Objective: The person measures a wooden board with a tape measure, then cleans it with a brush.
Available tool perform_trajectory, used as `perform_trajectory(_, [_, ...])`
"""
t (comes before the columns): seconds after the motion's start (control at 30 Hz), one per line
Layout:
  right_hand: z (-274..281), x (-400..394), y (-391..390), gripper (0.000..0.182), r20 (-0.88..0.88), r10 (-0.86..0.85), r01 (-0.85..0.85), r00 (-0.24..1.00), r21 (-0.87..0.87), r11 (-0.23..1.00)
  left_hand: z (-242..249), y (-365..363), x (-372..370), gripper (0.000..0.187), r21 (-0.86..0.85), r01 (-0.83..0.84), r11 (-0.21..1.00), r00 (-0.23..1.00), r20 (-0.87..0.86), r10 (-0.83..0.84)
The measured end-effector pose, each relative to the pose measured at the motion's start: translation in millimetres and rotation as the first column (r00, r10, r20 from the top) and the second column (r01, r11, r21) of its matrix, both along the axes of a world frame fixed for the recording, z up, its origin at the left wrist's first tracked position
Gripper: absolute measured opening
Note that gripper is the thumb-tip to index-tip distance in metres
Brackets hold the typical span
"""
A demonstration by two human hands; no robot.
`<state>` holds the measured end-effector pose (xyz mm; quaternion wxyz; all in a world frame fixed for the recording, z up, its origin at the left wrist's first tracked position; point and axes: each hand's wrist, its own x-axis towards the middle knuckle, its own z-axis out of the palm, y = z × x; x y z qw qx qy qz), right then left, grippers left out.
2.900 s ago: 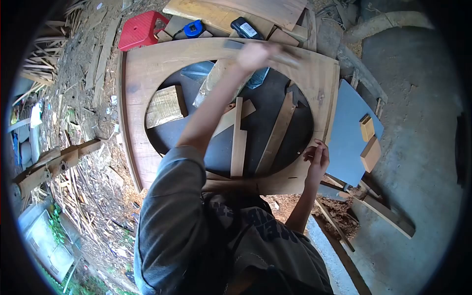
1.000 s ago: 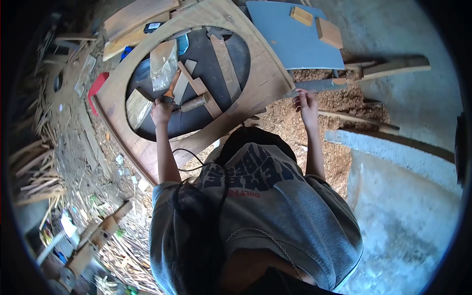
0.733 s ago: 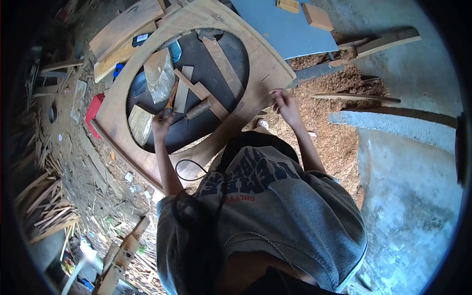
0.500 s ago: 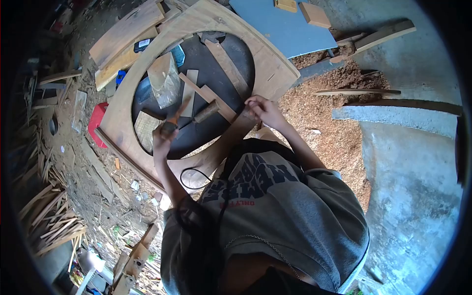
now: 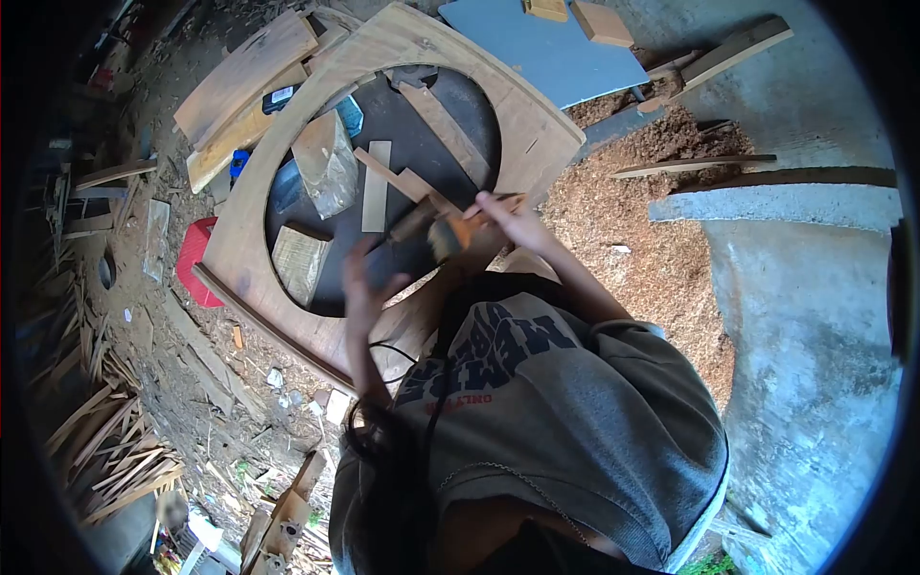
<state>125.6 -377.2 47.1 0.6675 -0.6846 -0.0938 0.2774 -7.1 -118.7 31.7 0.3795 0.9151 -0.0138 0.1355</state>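
Observation:
My left hand is open, fingers apart and blurred, over the front left of a dark oval surface. My right hand is closed at the right rim, on an orange-brown tool blurred by motion; its exact kind cannot be made out. A cylindrical wooden handle lies between the hands, partly smeared. Around the dark surface runs a pale wooden frame with an oval opening. Inside lie a wood block, a smaller block, a pale strip and a longer strip.
A blue-grey board carries small wood pieces at the upper right. Sawdust covers the ground to the right, beside a concrete ledge. Planks, a red container and scattered wood sticks are at the left.
The orange-brown tool has passed from my left hand to my right hand. My left hand has moved right and opened. The view has shifted slightly.

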Motion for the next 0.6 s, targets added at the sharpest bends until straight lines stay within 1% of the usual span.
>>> perform_trajectory(0.03, [-4, 8, -14, 0.030, 0.073, -0.104, 0.103, 0.992, 0.022, 0.994, -28, 33, -20, 0.069, -0.014, -0.258, 0.966, 0.954, -0.163, 0.253])
perform_trajectory(0.07, [-9, 21, -34, 0.027, 0.142, -0.210, 0.204, 0.967, 0.054, 0.977, -41, 59, -41, 0.060, 0.120, -0.522, 0.844, 0.845, -0.059, 0.531])
perform_trajectory(0.1, [-14, 35, -60, 0.027, 0.187, -0.288, 0.300, 0.939, -0.043, 0.953, -38, 98, -59, 0.048, 0.191, -0.535, 0.823, 0.828, -0.076, 0.556])
perform_trajectory(0.13, [-16, 44, -84, 0.027, 0.238, -0.357, 0.394, 0.903, -0.133, 0.909, -57, 130, -93, 0.038, 0.363, -0.690, 0.626, 0.694, 0.089, 0.714])
perform_trajectory(0.17, [15, 51, -94, 0.030, 0.191, -0.331, 0.382, 0.924, -0.482, 0.788, -45, 132, -106, 0.034, 0.115, -0.844, 0.523, 0.532, 0.061, 0.845])
perform_trajectory(0.2, [3, 60, -113, 0.031, 0.332, -0.324, 0.458, 0.886, -0.518, 0.723, -28, 132, -108, 0.034, 0.092, -0.889, 0.449, 0.459, 0.164, 0.873])
perform_trajectory(0.23, [-13, 71, -130, 0.032, 0.464, -0.302, 0.536, 0.833, -0.538, 0.651, -38, 149, -124, 0.037, 0.389, -0.877, 0.283, 0.358, 0.134, 0.924])
perform_trajectory(0.27, [-18, 76, -140, 0.033, 0.437, -0.347, 0.555, 0.830, -0.578, 0.599, -23, 149, -130, 0.040, 0.342, -0.895, 0.287, 0.339, 0.104, 0.935])
perform_trajectory(0.33, [-65, 90, -171, 0.037, 0.433, -0.368, 0.568, 0.823, -0.612, 0.550, -17, 156, -140, 0.044, 0.343, -0.925, 0.165, 0.210, 0.099, 0.973])
perform_trajectory(0.37, [-68, 91, -170, 0.037, 0.433, -0.361, 0.564, 0.826, -0.613, 0.553, -26, 162, -149, 0.054, 0.324, -0.935, 0.142, 0.175, 0.074, 0.982])
perform_trajectory(0.4, [-70, 91, -166, 0.042, 0.246, -0.439, 0.481, 0.864, -0.663, 0.574, -37, 167, -153, 0.054, 0.325, -0.936, 0.134, 0.166, 0.074, 0.983])
perform_trajectory(0.43, [-75, 90, -162, 0.048, 0.046, -0.505, 0.390, 0.862, -0.696, 0.603, -47, 172, -158, 0.059, 0.452, -0.890, 0.066, 0.030, -0.085, 0.996])
perform_trajectory(0.47, [-82, 89, -156, 0.048, 0.043, -0.502, 0.387, 0.864, -0.694, 0.606, -58, 178, -161, 0.065, 0.574, -0.819, 0.026, -0.124, -0.221, 0.967])
perform_trajectory(0.5, [-93, 87, -151, 0.055, 0.004, -0.491, 0.374, 0.871, -0.655, 0.657, -67, 183, -170, 0.074, 0.332, -0.926, 0.179, 0.038, -0.390, 0.920])
perform_trajectory(0.53, [-95, 85, -143, 0.061, -0.035, -0.478, 0.359, 0.878, -0.612, 0.704, -72, 199, -176, 0.077, 0.053, -0.923, 0.380, 0.287, -0.561, 0.776])
perform_trajectory(0.57, [-95, 82, -137, 0.058, -0.056, -0.511, 0.418, 0.858, -0.503, 0.756, -86, 201, -183, 0.076, -0.170, -0.940, 0.295, 0.335, -0.616, 0.713])
perform_trajectory(0.6, [-99, 84, -136, 0.058, -0.059, -0.505, 0.412, 0.861, -0.504, 0.760, -83, 191, -176, 0.075, -0.377, -0.909, 0.174, 0.394, -0.650, 0.650])
